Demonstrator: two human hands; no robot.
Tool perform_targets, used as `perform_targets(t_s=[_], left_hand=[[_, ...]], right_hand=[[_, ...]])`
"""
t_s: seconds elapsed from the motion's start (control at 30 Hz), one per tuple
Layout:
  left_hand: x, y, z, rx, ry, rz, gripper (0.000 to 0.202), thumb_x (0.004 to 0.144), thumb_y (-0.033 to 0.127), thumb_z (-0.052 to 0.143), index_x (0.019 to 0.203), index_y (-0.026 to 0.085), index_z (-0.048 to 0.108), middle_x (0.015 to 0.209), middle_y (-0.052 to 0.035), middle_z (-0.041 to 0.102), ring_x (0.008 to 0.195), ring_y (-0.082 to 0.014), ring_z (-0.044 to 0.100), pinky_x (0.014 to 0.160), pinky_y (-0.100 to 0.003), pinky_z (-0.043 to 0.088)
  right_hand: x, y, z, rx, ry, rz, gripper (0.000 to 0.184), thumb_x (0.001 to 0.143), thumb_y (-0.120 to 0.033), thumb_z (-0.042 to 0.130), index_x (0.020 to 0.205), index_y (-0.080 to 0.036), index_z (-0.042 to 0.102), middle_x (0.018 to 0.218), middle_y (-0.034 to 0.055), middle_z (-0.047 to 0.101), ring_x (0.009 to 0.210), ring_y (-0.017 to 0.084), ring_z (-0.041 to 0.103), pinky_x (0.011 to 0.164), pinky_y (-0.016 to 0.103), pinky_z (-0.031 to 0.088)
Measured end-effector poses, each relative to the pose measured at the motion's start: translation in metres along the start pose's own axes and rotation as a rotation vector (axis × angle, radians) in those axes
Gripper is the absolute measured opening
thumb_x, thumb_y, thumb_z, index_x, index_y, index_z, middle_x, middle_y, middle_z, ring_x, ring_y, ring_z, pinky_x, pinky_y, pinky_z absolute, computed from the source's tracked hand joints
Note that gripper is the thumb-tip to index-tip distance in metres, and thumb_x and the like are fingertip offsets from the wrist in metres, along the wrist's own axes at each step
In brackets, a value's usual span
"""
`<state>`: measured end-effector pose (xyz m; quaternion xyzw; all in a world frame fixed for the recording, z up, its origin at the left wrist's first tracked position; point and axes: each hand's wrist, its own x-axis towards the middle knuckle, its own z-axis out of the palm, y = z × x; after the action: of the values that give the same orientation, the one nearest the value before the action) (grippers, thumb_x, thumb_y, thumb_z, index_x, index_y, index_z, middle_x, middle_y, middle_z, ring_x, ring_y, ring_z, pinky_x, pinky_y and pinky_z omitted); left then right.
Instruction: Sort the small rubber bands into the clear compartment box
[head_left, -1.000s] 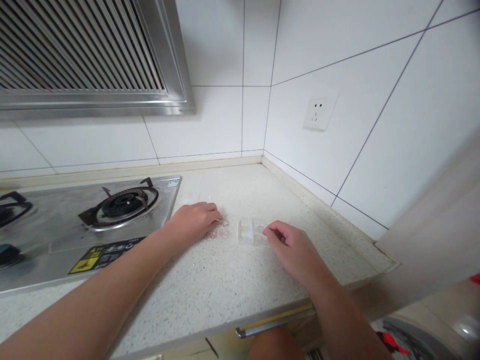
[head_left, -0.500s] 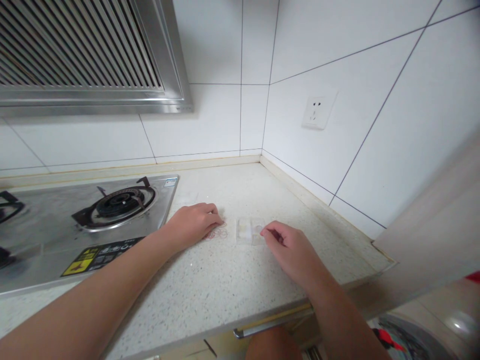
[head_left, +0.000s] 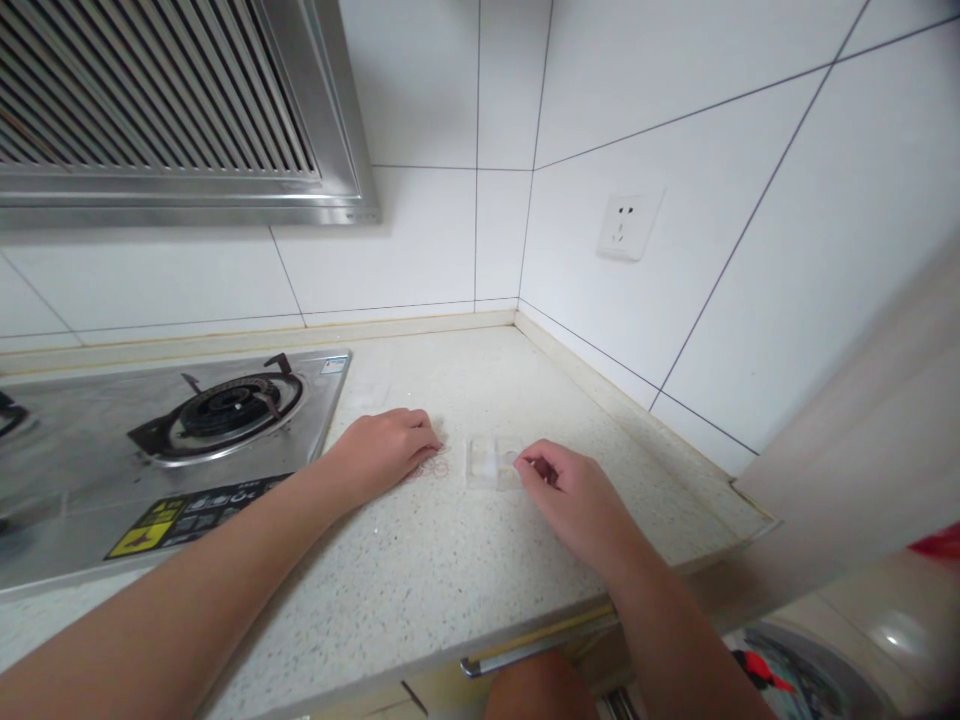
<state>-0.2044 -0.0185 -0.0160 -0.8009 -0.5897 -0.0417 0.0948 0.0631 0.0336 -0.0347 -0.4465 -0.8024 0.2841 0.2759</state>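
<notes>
Thin reddish loops that look like rubber bands lie in a loose pile on the counter. My left hand rests over the pile, its fingers curled down and closed on the loops at its edge. Just right of the pile is a small clear plastic box with compartments. At the box's right side, my right hand has thumb and index finger pinched together. A faint ring shows by those fingertips, but whether it is held or lies in the box I cannot tell.
A steel gas stove with a black burner fills the left side, under a range hood. Tiled walls meet behind the speckled counter. A socket is on the right wall. A drawer handle sits below the front edge.
The whole view has shifted slightly, so things appear a little further left. Both hands keep nearly the same places by the loops and the box.
</notes>
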Motion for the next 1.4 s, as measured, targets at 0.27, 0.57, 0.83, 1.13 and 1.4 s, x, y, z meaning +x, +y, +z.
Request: perform_targets(t_s=[0.27,0.57,0.83,1.13,1.4], left_hand=[[0.003,0.006,0.002,0.015,0.033,-0.004,0.026,0.1,0.036,0.043,0.096,0.021,0.064,0.097,-0.0033,0.065,0.09,-0.0176,0.063,0.065,-0.026,0.043],[0.004,0.004,0.005,0.002,0.051,0.023,0.026,0.1,0.035,0.043,0.098,0.022,0.065,0.098,-0.004,0.066,0.09,-0.0176,0.063,0.066,-0.026,0.044],[0.002,-0.001,0.005,0.0,0.061,0.03,0.022,0.099,0.032,0.045,0.101,0.025,0.067,0.099,-0.0029,0.066,0.091,-0.0173,0.063,0.066,-0.026,0.045],[0.003,-0.001,0.004,0.031,0.075,0.025,0.025,0.099,0.033,0.045,0.095,0.023,0.067,0.095,-0.003,0.065,0.087,-0.0174,0.062,0.06,-0.025,0.041],[0.003,-0.001,0.004,0.047,0.09,0.029,0.028,0.1,0.035,0.043,0.094,0.021,0.066,0.094,-0.0038,0.066,0.085,-0.0171,0.062,0.06,-0.025,0.041]], right_hand=[[0.009,-0.009,-0.007,-0.133,-0.085,0.023,0.025,0.086,-0.039,0.055,0.09,-0.022,0.073,0.073,0.0015,0.066,0.061,0.008,0.053,0.059,0.023,0.033],[0.041,-0.051,-0.017,-0.721,-0.258,0.098,0.024,0.074,-0.031,0.065,0.092,-0.02,0.076,0.087,0.0132,0.07,0.079,0.028,0.068,0.067,0.036,0.047],[0.05,-0.062,-0.012,-0.854,-0.315,0.082,0.028,0.077,-0.022,0.062,0.101,-0.013,0.073,0.096,0.0208,0.068,0.093,0.03,0.069,0.078,0.039,0.052],[0.049,-0.072,-0.011,-0.884,-0.34,0.063,0.029,0.079,-0.019,0.059,0.104,-0.013,0.073,0.099,0.0212,0.069,0.095,0.028,0.069,0.081,0.039,0.052],[0.049,-0.07,-0.015,-0.889,-0.333,0.044,0.032,0.078,-0.018,0.056,0.104,-0.015,0.073,0.097,0.0201,0.07,0.094,0.033,0.069,0.075,0.043,0.054]])
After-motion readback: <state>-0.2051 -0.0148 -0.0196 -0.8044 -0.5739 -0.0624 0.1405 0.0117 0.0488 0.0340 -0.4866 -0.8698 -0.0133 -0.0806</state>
